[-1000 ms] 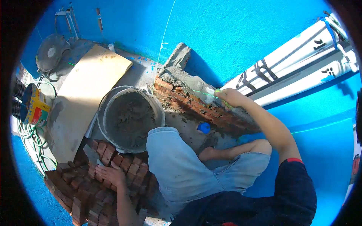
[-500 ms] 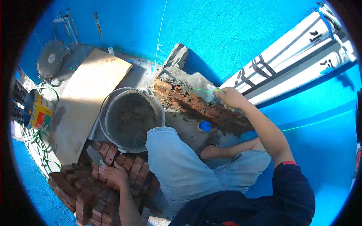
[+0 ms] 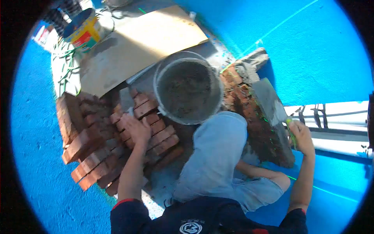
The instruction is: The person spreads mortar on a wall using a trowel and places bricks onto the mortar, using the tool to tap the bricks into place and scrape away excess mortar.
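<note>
Between a brick stack (image 3: 157, 126) and a low brick wall (image 3: 243, 102), a person (image 3: 165, 220) sits, hands apart.
Nearest are denim-covered legs (image 3: 218, 152). The left hand (image 3: 137, 130) lies on the brick stack, just beside a flat grey piece (image 3: 126, 99) — whether its grip is clenched or loose, one cannot tell. The right hand (image 3: 302, 137) has its grip wrapped round the yellow-green handle of a trowel (image 3: 269, 102), the blade at the top of the low brick wall. Ahead stands a bucket (image 3: 217, 92) of grey mortar (image 3: 185, 91); farther off — a pale board (image 3: 156, 35), a yellow pail (image 3: 90, 36) and a blue wall (image 3: 319, 58).
</note>
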Demonstrator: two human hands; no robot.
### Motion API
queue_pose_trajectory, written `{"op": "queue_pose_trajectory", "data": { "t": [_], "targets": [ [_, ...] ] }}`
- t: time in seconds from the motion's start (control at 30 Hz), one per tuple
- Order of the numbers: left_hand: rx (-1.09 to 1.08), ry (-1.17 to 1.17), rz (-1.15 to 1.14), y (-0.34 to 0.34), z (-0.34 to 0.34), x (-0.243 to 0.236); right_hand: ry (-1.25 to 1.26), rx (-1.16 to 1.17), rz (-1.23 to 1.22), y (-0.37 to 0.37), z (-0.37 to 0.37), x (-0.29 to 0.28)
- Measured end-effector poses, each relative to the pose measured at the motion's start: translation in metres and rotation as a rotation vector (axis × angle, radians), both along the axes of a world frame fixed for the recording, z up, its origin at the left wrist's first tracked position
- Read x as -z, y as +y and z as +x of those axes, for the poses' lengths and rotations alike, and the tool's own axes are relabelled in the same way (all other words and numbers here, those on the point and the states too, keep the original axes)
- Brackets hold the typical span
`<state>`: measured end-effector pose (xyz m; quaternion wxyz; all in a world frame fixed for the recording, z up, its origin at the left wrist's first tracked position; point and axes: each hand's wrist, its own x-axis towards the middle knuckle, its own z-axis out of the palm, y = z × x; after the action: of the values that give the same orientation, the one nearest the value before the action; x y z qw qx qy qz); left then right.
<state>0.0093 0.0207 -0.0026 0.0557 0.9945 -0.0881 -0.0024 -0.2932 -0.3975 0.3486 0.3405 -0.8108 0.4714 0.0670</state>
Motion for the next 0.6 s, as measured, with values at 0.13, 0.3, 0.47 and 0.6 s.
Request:
{"op": "queue_pose_trajectory", "data": {
  "t": [0.13,0.3,0.47,0.6],
  "targets": [
    [0.004,-0.050,-0.099,-0.010,-0.007,-0.020,0.101,-0.472,-0.240,0.014,0.100,-0.007],
    [-0.007,-0.026,-0.154,-0.022,-0.007,-0.017,0.273,-0.724,-0.452,0.022,0.173,0.041],
    [-0.018,-0.144,-0.214,-0.009,-0.012,-0.009,-0.098,-0.556,-0.393,0.071,0.147,0.044],
    [0.002,-0.179,-0.267,0.006,-0.009,-0.010,-0.442,-0.453,-0.070,0.121,0.084,0.028]
  ]
}}
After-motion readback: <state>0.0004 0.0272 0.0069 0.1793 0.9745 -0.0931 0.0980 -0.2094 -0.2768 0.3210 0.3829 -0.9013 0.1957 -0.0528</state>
